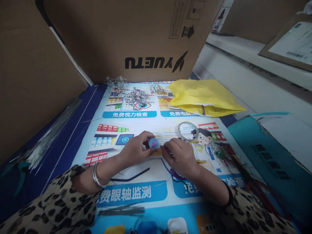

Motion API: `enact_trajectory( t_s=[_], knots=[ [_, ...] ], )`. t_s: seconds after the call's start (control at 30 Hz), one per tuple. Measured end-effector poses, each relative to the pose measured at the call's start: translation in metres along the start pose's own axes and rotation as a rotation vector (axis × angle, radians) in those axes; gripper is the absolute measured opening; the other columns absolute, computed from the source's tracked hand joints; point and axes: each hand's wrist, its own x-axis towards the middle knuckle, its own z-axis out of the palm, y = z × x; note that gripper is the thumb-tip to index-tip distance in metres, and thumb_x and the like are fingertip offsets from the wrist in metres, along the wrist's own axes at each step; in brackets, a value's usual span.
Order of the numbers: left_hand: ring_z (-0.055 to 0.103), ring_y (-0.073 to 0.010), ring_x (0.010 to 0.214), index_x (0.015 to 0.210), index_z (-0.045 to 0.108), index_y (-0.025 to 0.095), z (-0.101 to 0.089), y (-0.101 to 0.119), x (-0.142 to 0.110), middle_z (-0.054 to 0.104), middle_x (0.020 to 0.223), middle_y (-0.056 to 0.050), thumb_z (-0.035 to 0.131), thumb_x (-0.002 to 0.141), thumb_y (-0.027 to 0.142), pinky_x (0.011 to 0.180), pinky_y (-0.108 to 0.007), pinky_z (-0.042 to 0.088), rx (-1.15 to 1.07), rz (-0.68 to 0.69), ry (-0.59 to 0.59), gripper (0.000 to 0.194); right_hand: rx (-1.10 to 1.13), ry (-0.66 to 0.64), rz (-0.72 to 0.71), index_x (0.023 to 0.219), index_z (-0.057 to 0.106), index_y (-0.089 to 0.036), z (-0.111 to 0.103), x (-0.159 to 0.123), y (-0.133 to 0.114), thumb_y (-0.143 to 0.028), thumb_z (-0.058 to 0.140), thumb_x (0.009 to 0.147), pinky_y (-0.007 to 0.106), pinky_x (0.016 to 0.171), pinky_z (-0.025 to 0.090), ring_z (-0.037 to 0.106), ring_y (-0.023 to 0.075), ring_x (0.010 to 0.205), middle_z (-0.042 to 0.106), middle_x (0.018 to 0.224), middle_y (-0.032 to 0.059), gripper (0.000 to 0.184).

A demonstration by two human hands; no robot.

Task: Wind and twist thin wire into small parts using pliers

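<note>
My left hand [141, 144] is closed around a small round, bluish see-through container [153, 143] with pink bits inside. Close to its right side, my right hand [179, 156] has thumb and fingertips pinched together; whatever sits between them is too small to make out. Both hands are over the middle of a printed sheet [143, 125]. Just beyond the right hand lies a roll of clear tape [188, 130]. Purple and dark cords [177, 176] lie partly beneath that hand, and a thin black strip [133, 176] rests below the left wrist.
Cardboard boxes [102, 39] wall off the back and left. Tangled wires [136, 97] lie at the back beside a yellow bag [204, 97]. Long thin wires [58, 130] and a teal-handled tool [23, 169] are left. Grey strands [122, 210] lie in front; a teal box [268, 156] stands right.
</note>
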Motion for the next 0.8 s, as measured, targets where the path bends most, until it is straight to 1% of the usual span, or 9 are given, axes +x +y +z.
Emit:
enact_trajectory(
  t_s=[0.23,0.37,0.57,0.8],
  knots=[
    [0.058,-0.0114,0.063,0.098,0.047,0.021,0.0014,0.0007,-0.0005,0.062,0.077,0.003,0.063,0.072,0.036,0.056,-0.022,0.044,-0.001,-0.014,-0.006,0.034,-0.027,-0.013,-0.02,0.066,0.055,-0.016,0.0013,-0.0006,-0.001,-0.021,0.047,0.086,0.026,0.054,0.029,0.046,0.0128,0.056,0.054,0.059,0.0034,0.022],
    [0.058,-0.0113,0.063,0.098,0.046,0.021,0.0022,-0.0003,-0.0004,0.062,0.076,0.003,0.064,0.072,0.033,0.056,-0.022,0.043,0.005,-0.009,-0.013,0.034,-0.052,-0.012,-0.017,0.065,0.054,-0.016,0.003,-0.0005,-0.0008,-0.022,0.046,0.086,0.026,0.054,0.029,0.046,0.0127,0.056,0.053,0.059,0.0027,0.023],
    [0.059,-0.0122,0.062,0.098,0.046,0.022,0.0014,0.0006,-0.0005,0.063,0.076,0.003,0.064,0.071,0.034,0.056,-0.023,0.043,0.022,-0.023,-0.02,0.034,-0.07,-0.022,-0.022,0.066,0.054,-0.017,0.0049,-0.0016,-0.001,-0.023,0.045,0.087,0.027,0.055,0.029,0.046,0.0129,0.057,0.054,0.06,0.0023,0.023],
    [0.058,-0.0111,0.062,0.096,0.047,0.021,0.0015,0.0006,-0.0015,0.062,0.076,0.003,0.062,0.071,0.032,0.056,-0.022,0.044,0.001,0.005,-0.021,0.031,-0.062,-0.029,-0.009,0.065,0.054,-0.017,0.0042,-0.0011,-0.0015,-0.023,0.045,0.087,0.027,0.056,0.031,0.048,0.0141,0.059,0.055,0.06,0.0037,0.024]
  ],
)
